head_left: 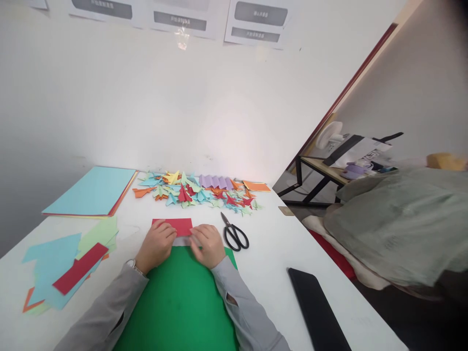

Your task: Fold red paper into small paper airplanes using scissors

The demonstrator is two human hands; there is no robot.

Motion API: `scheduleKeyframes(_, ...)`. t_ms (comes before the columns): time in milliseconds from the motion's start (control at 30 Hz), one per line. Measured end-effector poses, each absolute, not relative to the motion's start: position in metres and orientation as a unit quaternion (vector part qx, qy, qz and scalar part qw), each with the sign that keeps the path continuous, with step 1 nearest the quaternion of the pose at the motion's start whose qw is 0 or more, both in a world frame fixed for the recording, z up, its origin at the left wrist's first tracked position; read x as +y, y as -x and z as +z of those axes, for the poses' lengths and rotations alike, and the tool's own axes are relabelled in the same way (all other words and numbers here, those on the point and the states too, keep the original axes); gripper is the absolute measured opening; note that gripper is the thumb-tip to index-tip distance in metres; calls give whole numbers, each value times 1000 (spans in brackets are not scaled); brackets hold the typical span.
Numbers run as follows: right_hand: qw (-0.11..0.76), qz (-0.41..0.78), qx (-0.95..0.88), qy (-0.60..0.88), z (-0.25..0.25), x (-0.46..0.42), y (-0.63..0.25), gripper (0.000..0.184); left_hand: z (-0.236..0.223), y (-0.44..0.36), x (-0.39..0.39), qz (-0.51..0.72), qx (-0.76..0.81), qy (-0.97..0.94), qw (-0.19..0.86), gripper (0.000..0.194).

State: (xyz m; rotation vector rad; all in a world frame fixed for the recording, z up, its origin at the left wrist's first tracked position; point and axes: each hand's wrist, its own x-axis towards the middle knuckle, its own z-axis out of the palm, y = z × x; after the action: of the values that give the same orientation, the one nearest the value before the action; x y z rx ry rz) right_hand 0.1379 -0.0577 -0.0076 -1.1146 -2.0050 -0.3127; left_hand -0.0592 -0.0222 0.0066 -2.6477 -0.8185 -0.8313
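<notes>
Near the left edge of a white desk (263, 258), loose blue, green and red paper cut-offs (54, 258); toward the far left corner, a light-blue-topped stack of paper sheets (91, 190). Mid-desk, the left hand (156, 244) grasps a red paper rectangle (182, 224), beyond a green sheet (179, 302) at the near edge. Small multicoloured folded papers (197, 191) line the far edge. The right hand (209, 245) touches the rectangle's right end; whether it pinches, I cannot tell. Beside it, black-handled metal scissors (234, 232); near the right edge, a flat black object (317, 307).
</notes>
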Motion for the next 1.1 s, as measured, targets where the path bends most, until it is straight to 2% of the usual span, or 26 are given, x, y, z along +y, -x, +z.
scheduleKeyframes(133,351,-95,-843,396,-9,-59,-124,16,5,50,-29,-269,-264,921,97,25)
scheduleKeyframes(333,354,-98,-836,409,-14,-58,-125,17,5,50,-28,-263,-228,933,95,22)
scheduleKeyframes(867,455,-158,-745,461,-9,-53,-150,21,17,93,-4,-311,-326,878,160,18)
scheduleKeyframes(967,509,-92,-713,474,-7,-53,-152,19,15,93,-2,-370,-371,845,103,20)
scheduleKeyframes(1100,600,129,-625,483,-4,-53,-146,16,12,77,-7,-500,-433,743,-104,28)
